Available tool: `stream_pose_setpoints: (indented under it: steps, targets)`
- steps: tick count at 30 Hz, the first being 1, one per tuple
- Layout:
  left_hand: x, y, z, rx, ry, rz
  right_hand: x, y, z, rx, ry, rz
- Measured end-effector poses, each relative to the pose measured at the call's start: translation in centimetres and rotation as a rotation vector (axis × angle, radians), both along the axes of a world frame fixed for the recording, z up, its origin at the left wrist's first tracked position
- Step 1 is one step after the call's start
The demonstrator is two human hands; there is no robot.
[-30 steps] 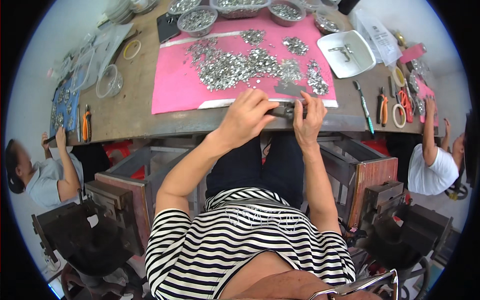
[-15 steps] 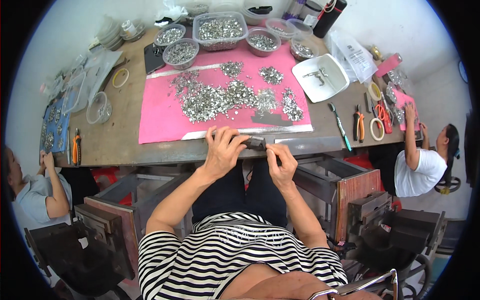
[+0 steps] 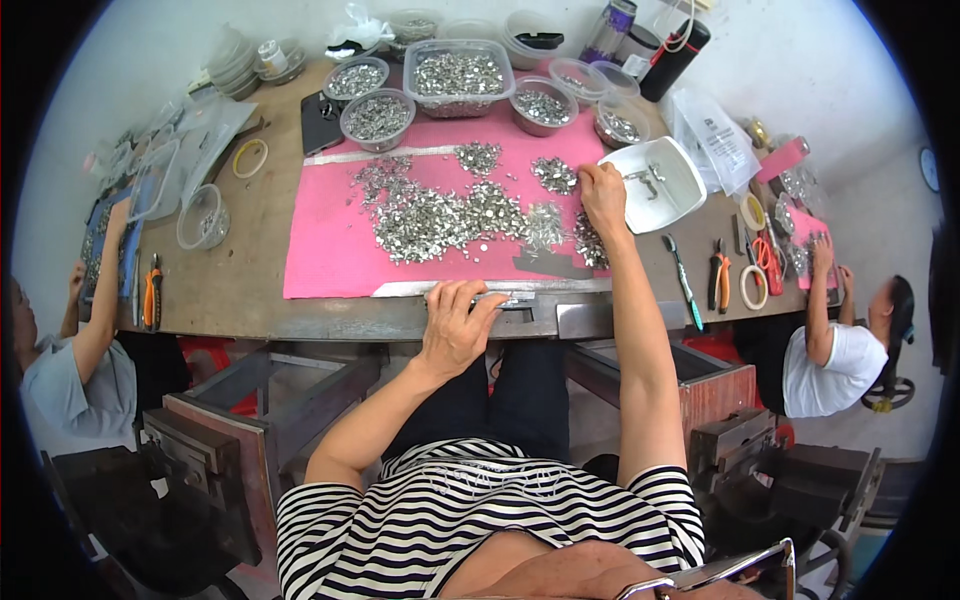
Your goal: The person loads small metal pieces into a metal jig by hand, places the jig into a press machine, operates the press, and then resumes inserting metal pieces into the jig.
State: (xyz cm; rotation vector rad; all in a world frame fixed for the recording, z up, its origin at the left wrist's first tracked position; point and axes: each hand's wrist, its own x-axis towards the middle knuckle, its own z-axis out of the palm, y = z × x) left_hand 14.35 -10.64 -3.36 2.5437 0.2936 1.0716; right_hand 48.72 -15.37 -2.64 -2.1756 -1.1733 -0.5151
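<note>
My left hand (image 3: 458,325) is at the table's front edge, fingers curled round a narrow dark-and-silver metal piece (image 3: 512,301); most of it is hidden by the fingers. My right hand (image 3: 606,205) reaches forward over the pink mat (image 3: 335,245), its fingertips pinched down beside a small pile of silver metal parts (image 3: 553,174). Whether anything is between those fingertips cannot be seen. Under that wrist lies another small pile (image 3: 588,243). The largest heap of silver parts (image 3: 430,222) spreads over the mat's middle.
Tubs of metal parts (image 3: 458,78) line the back. A white dish (image 3: 690,190) stands right of my right hand. Beyond are a toothbrush (image 3: 682,275), orange-handled pliers (image 3: 719,275) and tape rolls (image 3: 753,287). Co-workers sit at left (image 3: 80,380) and right (image 3: 845,350).
My right hand has left the metal piece at the table edge and moved forward to the small piles. My left hand keeps its grip, slightly lower. The left co-worker's arm has reached forward.
</note>
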Motion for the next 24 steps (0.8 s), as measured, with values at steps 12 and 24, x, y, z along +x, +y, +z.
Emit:
stream_pose_setpoints:
  steps: [12,24]
  targets:
    - [-0.1,0.0,-0.3,-0.041,-0.024,0.027,-7.9,-3.3,5.0,0.173,0.546,0.134]
    - [0.2,-0.1,-0.2,-0.052,-0.049,0.013,-20.3,-8.2,1.1,0.228,0.635,0.345]
